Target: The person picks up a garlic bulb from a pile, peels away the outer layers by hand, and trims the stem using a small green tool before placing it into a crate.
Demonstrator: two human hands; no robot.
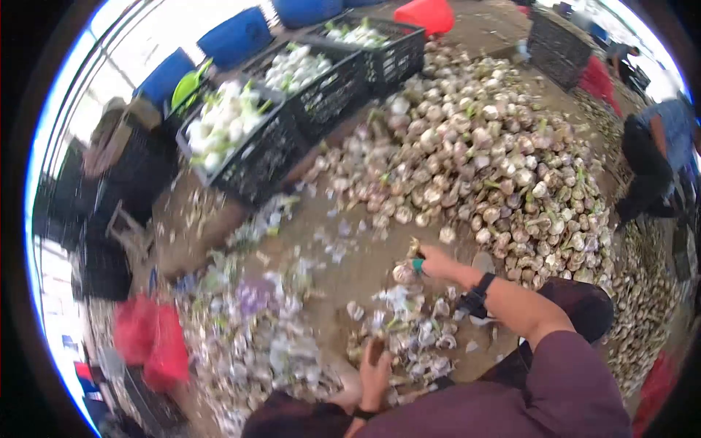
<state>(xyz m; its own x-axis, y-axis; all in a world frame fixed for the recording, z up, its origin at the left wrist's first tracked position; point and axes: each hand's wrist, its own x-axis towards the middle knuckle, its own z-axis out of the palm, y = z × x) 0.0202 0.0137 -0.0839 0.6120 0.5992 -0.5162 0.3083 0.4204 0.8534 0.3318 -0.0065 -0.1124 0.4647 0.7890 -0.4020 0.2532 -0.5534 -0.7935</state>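
My right hand (436, 263) reaches forward near the lower edge of the big garlic pile (475, 160), its fingers closed on a garlic bulb (403, 273) with a stem. Something green shows at its fingers. My left hand (375, 369) is low in front of my body, its fingers closed round a brownish object that I cannot make out. Loose peels and garlic pieces (420, 339) lie on the ground between my two hands.
Black crates (255, 150) of white garlic stand at the upper left, before blue barrels (235, 36). Peelings (270, 328) cover the ground at left, near red bags (153, 336). A person (661, 139) bends at the far right.
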